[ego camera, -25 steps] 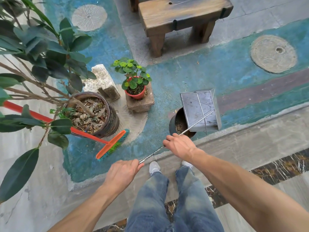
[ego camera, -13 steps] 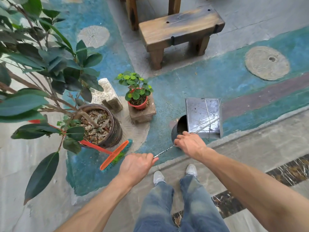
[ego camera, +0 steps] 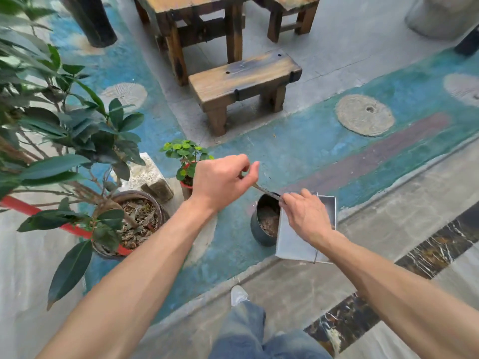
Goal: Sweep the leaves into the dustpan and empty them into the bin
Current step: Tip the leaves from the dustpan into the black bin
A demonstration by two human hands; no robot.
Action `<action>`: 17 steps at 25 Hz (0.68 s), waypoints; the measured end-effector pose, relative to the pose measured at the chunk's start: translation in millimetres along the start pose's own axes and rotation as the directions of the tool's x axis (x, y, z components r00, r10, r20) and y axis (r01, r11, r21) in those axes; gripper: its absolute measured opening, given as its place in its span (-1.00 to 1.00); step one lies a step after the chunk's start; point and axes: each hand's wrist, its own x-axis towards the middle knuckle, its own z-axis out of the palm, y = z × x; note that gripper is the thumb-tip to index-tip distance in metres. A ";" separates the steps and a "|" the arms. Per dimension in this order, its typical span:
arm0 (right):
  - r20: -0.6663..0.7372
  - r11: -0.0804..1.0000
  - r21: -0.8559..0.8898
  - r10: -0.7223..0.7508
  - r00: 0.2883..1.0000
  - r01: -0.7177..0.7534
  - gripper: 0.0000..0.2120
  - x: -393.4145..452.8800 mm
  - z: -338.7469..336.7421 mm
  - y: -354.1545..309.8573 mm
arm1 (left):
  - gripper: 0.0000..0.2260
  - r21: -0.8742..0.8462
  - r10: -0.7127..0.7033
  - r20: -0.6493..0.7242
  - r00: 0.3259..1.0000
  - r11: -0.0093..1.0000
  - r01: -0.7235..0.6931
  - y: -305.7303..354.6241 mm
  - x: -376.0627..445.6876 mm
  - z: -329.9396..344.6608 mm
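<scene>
Dustpan (ego camera: 298, 242) tipped against the bin (ego camera: 261, 224): our left hand (ego camera: 220, 180) and right hand (ego camera: 305, 216) both curl around its thin metal handle (ego camera: 267, 190).

dustpan (ego camera: 293, 242) silver-grey | bin (ego camera: 261, 229) dark grey | broom handle (ego camera: 28, 209) red | floor (ego camera: 298, 156) teal-blue, patchy

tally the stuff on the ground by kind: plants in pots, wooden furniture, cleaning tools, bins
Potted plants: 2, big leafy plant, small red pot
Wooden furniture: 3, table, bench, stool
Cleaning tools: 2, dustpan, broom
Bins: 1, bin
Total: 8
</scene>
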 end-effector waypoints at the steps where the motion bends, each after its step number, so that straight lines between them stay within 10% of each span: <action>1: -0.032 0.999 -0.005 0.031 0.999 -0.032 -0.81 -6.4 -7.4 1.8 | -0.69 -0.055 -0.140 -0.025 0.990 0.989 0.139 14.3 6.9 0.8; 5: 0.058 0.966 0.084 0.242 0.969 -0.246 -0.87 -46.3 -20.7 10.9 | -0.80 -0.346 -0.546 0.128 0.828 0.758 0.553 79.5 15.6 4.9; 9: 0.181 0.887 0.145 0.413 0.893 -0.439 -0.85 -114.8 -9.1 13.2 | -0.77 -0.445 -0.644 0.382 0.663 0.501 0.743 140.8 -14.9 0.3; 17: 0.355 0.818 0.409 0.266 0.896 -0.404 -0.71 -221.5 -5.4 -46.3 | -0.84 -0.252 -0.325 0.740 0.589 0.677 0.691 188.8 -133.2 -13.3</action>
